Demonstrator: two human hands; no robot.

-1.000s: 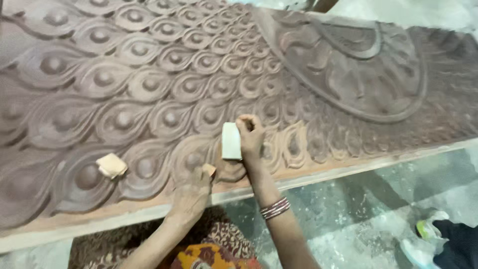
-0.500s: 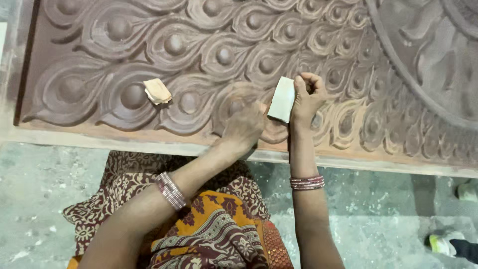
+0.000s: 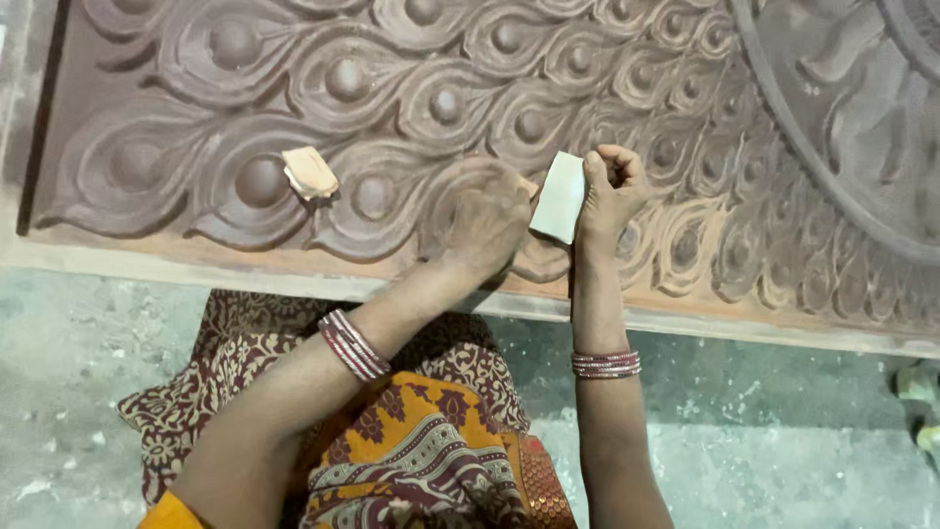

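A large carved wooden panel (image 3: 411, 88) with peacock-feather scales lies flat in front of me. My right hand (image 3: 609, 186) grips a pale folded sheet of sandpaper (image 3: 558, 198) and holds it upright just above the carving near the panel's front edge. My left hand (image 3: 487, 217) rests palm down on a carved feather right beside it, fingers curled, pressing a small tan piece against the wood; most of that piece is hidden under the fingers. A crumpled tan scrap of sandpaper (image 3: 309, 172) lies loose on the carving to the left.
The panel's plain front border (image 3: 196, 269) runs along a dusty grey concrete floor (image 3: 59, 392). My patterned clothing (image 3: 411, 441) fills the lower middle. A greenish object (image 3: 920, 387) lies on the floor at the far right.
The view has swung downward and to the left, showing more floor and clothing. Both hands stay on the same carved feather near the front edge; the right still grips the pale sheet.
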